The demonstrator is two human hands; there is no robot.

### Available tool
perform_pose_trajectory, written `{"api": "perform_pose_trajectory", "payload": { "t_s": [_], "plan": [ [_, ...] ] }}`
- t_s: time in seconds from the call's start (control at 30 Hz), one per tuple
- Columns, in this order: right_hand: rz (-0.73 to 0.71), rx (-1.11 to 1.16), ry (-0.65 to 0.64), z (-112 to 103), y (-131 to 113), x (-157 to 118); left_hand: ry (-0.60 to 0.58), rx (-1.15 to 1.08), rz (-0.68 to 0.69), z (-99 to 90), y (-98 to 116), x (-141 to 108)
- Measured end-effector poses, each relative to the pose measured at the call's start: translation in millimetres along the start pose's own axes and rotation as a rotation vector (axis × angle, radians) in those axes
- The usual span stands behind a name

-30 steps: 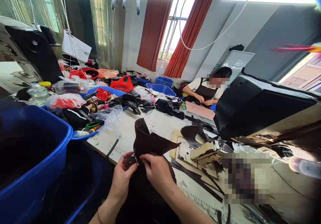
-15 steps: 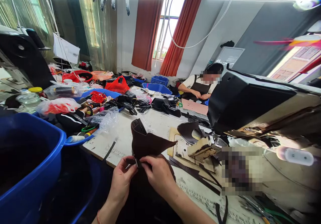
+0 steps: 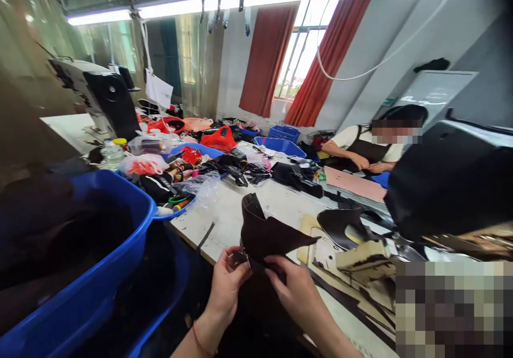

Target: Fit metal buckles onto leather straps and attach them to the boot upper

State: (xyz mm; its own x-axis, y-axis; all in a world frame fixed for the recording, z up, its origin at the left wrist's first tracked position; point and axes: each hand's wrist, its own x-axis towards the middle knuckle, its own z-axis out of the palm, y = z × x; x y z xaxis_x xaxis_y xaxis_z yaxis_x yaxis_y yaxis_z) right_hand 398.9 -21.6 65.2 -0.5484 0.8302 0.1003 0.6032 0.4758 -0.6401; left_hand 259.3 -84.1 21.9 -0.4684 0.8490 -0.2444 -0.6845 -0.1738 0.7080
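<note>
In front of me a dark brown leather piece (image 3: 266, 235), shaped like a boot upper, stands folded at the edge of the worktable. My right hand (image 3: 294, 286) pinches its lower edge between thumb and fingers. My left hand (image 3: 229, 278) is closed at the near lower corner, thumb and forefinger together on a small shiny metal piece (image 3: 247, 257) beside the leather. Whether that metal is a buckle or a tool I cannot tell. Below the hands, the dark material blends into shadow.
A sewing machine bed (image 3: 320, 251) lies to the right, with another cut leather piece (image 3: 339, 224) behind it. A big blue tub (image 3: 140, 230) stands left. Bags and bundles crowd the table's far side. A co-worker (image 3: 368, 144) sits across; a second sewing machine (image 3: 110, 101) stands far left.
The view has swung left, so everything sits further right in the picture. Both hands keep hold at the leather's lower edge; the dark strip by the left fingers no longer shows clearly.
</note>
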Motion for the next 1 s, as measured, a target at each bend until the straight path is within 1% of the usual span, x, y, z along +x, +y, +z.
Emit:
{"api": "perform_pose_trajectory", "payload": {
  "t_s": [0.07, 0.13, 0.2, 0.3, 0.37, 0.47, 0.53, 0.6, 0.63, 0.67, 0.73, 0.77, 0.8, 0.83, 0.9, 0.97, 1.0],
  "plan": [
    [-0.007, 0.052, 0.088, -6.0, -3.2, -6.9, -0.003, 0.012, -0.010, -0.9, -1.1, 0.6],
    [-0.014, 0.162, 0.127, -10.7, -7.4, -12.4, -0.009, 0.029, -0.016, -1.8, -2.6, 2.4],
    [-0.008, 0.368, 0.083, -13.0, -11.3, -14.7, -0.005, 0.046, -0.018, -2.1, -3.8, 3.7],
    [0.047, 0.705, 0.017, -10.9, -13.8, -10.4, 0.016, 0.063, -0.017, -0.8, -3.4, 3.3],
    [0.081, 0.808, 0.032, -6.7, -13.1, -4.3, 0.021, 0.079, -0.019, 0.9, -2.2, 2.0],
    [0.086, 0.771, 0.089, 0.7, -10.6, 2.7, 0.010, 0.106, -0.030, 2.5, -0.8, 0.5],
    [0.054, 0.658, 0.139, 5.2, -9.0, 3.9, -0.010, 0.143, -0.050, 1.3, -0.7, 0.6],
    [-0.008, 0.540, 0.181, 9.1, -7.3, 2.8, -0.038, 0.257, -0.045, -1.6, -0.1, 2.2],
    [-0.043, 0.508, 0.194, 10.9, -6.2, 2.0, -0.043, 0.365, -0.005, -3.2, 1.0, 3.5],
    [-0.069, 0.504, 0.201, 12.6, -4.8, 1.2, -0.036, 0.499, 0.067, -4.5, 2.8, 5.2],
    [-0.097, 0.551, 0.206, 14.9, -1.5, -0.1, -0.025, 0.774, 0.257, -5.2, 8.8, 9.4],
    [-0.104, 0.574, 0.211, 15.5, 0.0, -0.6, -0.038, 0.879, 0.328, -4.3, 12.9, 12.1],
    [-0.110, 0.579, 0.223, 15.5, 1.4, -1.1, -0.066, 0.946, 0.361, -2.8, 17.1, 15.1],
    [-0.121, 0.562, 0.241, 15.0, 2.5, -1.5, -0.107, 0.972, 0.352, -0.7, 21.2, 18.6],
    [-0.161, 0.490, 0.281, 13.3, 4.0, -2.3, -0.191, 0.948, 0.262, 3.5, 27.5, 25.9],
    [-0.213, 0.410, 0.311, 11.8, 5.0, -2.6, -0.229, 0.875, 0.171, 6.0, 29.8, 31.9],
    [-0.237, 0.373, 0.323, 11.6, 5.4, -2.4, -0.234, 0.841, 0.147, 6.1, 29.7, 33.8]
  ]
}}
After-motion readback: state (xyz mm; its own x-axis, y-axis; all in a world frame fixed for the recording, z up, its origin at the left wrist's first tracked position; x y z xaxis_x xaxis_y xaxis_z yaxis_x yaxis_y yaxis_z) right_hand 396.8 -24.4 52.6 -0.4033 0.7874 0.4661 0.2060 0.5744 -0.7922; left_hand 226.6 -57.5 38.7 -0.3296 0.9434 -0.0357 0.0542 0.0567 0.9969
